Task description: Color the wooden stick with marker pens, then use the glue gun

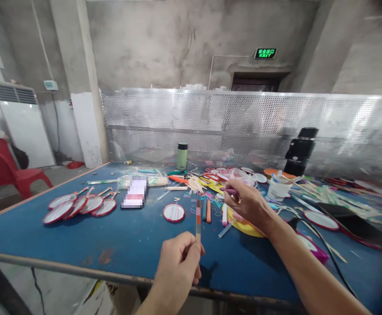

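Observation:
Near the front edge of the table, my left hand (179, 258) pinches a flat wooden stick (198, 221) that points upward and bears brown, orange and grey bands. To the right and farther forward, my right hand (248, 203) is closed around a purple marker pen (231, 191), its end pointing left. Between the hands lie a dark green marker (204, 210), an orange marker (208, 211) and a pink marker (224, 215). Left of the stick is a round white disc (174, 213) with a red rim. Part of a yellow round piece (248, 228) shows under my right hand.
Several red-rimmed paddles (58, 212) overlap on the left of the blue table (128, 245). A phone (135, 192) and a green bottle (182, 156) stand farther back. On the right are a white cup (278, 189), a black cable (330, 253) and a dark tablet-like slab (351, 221).

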Demonstrator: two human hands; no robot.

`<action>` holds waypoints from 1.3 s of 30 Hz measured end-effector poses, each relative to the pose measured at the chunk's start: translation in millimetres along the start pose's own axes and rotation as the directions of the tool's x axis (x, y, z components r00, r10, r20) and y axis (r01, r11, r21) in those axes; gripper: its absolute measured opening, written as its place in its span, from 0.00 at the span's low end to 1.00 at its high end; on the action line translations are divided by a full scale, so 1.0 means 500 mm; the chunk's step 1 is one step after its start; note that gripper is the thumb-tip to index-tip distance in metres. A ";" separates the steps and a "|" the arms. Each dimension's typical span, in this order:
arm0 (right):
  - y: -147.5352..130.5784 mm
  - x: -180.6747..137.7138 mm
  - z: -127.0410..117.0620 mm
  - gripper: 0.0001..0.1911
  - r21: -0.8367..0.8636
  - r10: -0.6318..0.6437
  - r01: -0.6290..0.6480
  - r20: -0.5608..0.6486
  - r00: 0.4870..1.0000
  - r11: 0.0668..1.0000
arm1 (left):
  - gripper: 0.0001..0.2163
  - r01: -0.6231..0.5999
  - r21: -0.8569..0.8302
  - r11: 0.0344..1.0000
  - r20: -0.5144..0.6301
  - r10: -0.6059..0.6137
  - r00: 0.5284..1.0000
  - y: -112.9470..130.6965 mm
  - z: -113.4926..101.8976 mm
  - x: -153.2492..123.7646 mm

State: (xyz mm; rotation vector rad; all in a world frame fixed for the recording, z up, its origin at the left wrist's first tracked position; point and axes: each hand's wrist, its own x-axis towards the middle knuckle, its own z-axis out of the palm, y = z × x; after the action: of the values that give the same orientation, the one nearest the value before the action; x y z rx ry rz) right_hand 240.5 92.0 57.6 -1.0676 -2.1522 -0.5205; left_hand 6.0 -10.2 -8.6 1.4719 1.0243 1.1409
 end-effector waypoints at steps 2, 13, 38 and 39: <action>-0.021 0.002 -0.017 0.05 0.102 0.135 -0.118 -0.184 0.974 0.988 | 0.14 0.005 0.000 1.000 0.002 -0.005 1.000 0.000 0.001 0.001; -0.197 -0.056 -0.009 0.06 0.896 0.670 -0.097 -0.249 0.699 0.434 | 0.15 0.057 0.019 0.998 -0.020 -0.057 0.998 0.002 0.005 0.007; -0.230 -0.081 0.003 0.03 0.805 0.538 -0.072 -0.324 0.778 0.589 | 0.12 -0.036 0.081 0.996 0.015 0.035 0.999 -0.015 -0.001 0.000; -0.229 -0.081 0.004 0.03 0.803 0.537 -0.075 -0.323 0.779 0.591 | 0.12 -0.039 0.083 0.996 0.013 0.038 0.999 -0.015 -0.001 0.000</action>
State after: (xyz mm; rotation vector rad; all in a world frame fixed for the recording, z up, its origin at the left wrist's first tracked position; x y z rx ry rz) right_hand 165.2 4.0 21.0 -0.6658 -1.3577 0.2635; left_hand 5.3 -8.9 -16.0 1.5681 1.0506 1.1272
